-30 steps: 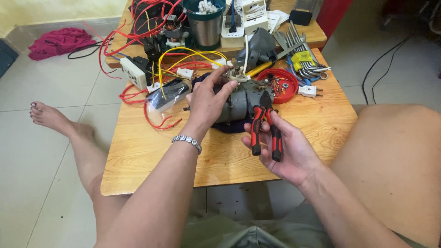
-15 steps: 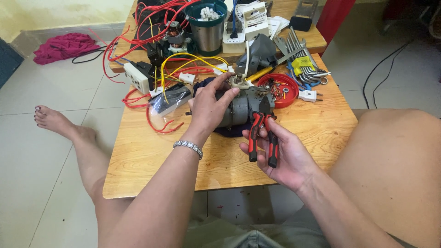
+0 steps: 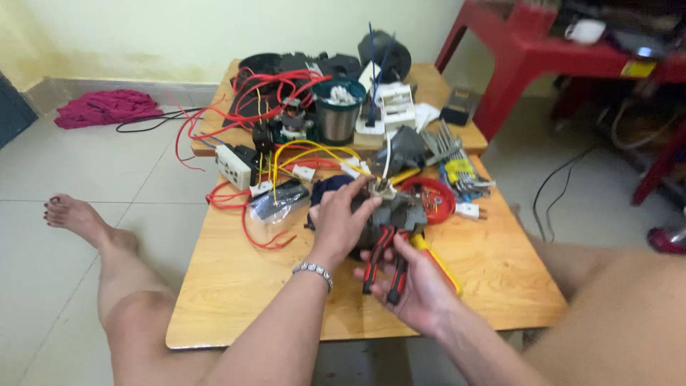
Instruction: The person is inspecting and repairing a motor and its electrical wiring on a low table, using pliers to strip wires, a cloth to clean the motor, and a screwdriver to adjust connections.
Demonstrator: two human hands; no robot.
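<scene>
My left hand, with a silver bracelet on the wrist, grips the top of a grey electric motor that rests on the low wooden table. Its fingertips pinch at the white and yellow wires on the motor's top. My right hand holds red-and-black pliers by the handles, jaws pointing up against the motor's near side. A yellow-handled screwdriver lies on the table just right of that hand.
A red round tray of small parts, hex keys, a white plug, a white power strip, red and yellow wires, a metal cup and black parts crowd the table's far half. A red plastic table stands right.
The view has tilted up and moved closer, showing more of the room. My right hand has brought the pliers nearer to the motor; my left hand stays on its top.
</scene>
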